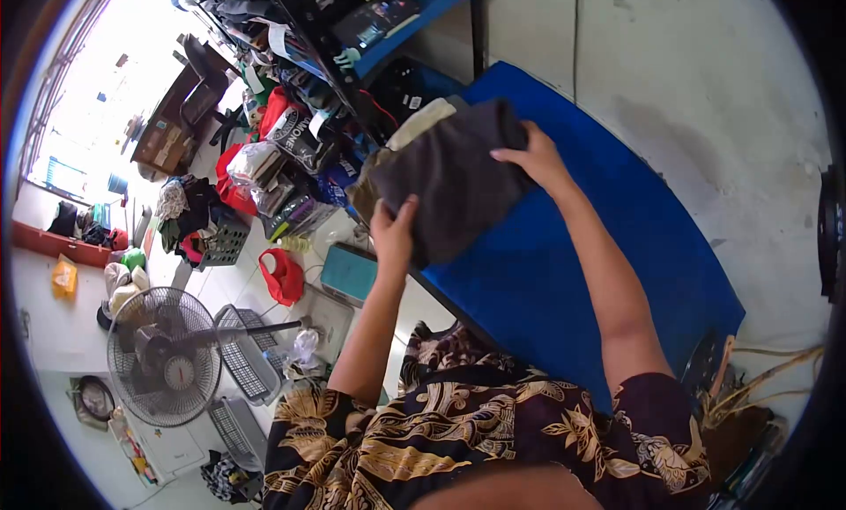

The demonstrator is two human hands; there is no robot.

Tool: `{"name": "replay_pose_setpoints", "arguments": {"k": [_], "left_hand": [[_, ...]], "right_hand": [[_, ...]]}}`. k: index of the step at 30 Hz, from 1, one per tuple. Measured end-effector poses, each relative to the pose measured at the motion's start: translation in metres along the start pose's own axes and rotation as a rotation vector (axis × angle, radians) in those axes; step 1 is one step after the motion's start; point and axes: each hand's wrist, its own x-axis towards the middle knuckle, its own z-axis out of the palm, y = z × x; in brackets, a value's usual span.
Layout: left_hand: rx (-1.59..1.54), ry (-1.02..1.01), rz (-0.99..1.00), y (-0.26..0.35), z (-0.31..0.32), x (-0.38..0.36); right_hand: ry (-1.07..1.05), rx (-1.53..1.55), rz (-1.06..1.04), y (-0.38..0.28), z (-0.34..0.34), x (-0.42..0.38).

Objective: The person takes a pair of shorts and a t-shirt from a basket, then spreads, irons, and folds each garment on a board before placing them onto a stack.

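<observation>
A dark grey-brown folded cloth [463, 179], perhaps a garment, is held over the far end of a blue-topped table [573, 281]. My left hand [394, 232] grips its near left edge, thumb on top and the other fingers mostly hidden below. At its right edge my right hand [538, 162] pinches it, thumb on top and fingers behind. A cream cloth [423, 124] shows just beyond the dark one, with an olive-tan cloth edge [363, 195] at the left. Whether these touch the dark cloth is hard to tell.
A crowded metal shelf [397, 36] stands past the table's far end. Left on the floor are a standing fan [165, 356], grey baskets [248, 356], a teal-lidded box [348, 272], a red bag [281, 277] and a clothes-filled basket [225, 241]. A wall borders the right.
</observation>
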Motion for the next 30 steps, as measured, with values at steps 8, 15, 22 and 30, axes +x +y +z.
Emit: {"name": "replay_pose_setpoints", "arguments": {"k": [8,15,22,30], "left_hand": [[0.883,0.552,0.467,-0.04,-0.043,0.032],[1.496,-0.13,0.714,-0.043,0.018,0.081],[1.465,-0.143,1.082,-0.079,0.002,0.125],[1.377,-0.564,1.037,-0.05,0.184,-0.052]], "right_hand": [[-0.134,-0.421,-0.011,0.05,0.114,0.046],[0.293,-0.357,-0.253,0.053,0.047,-0.119],[0.613,-0.417,0.446,0.093,-0.02,-0.442],[1.855,-0.601,1.403,0.22,-0.024,-0.827]]}}
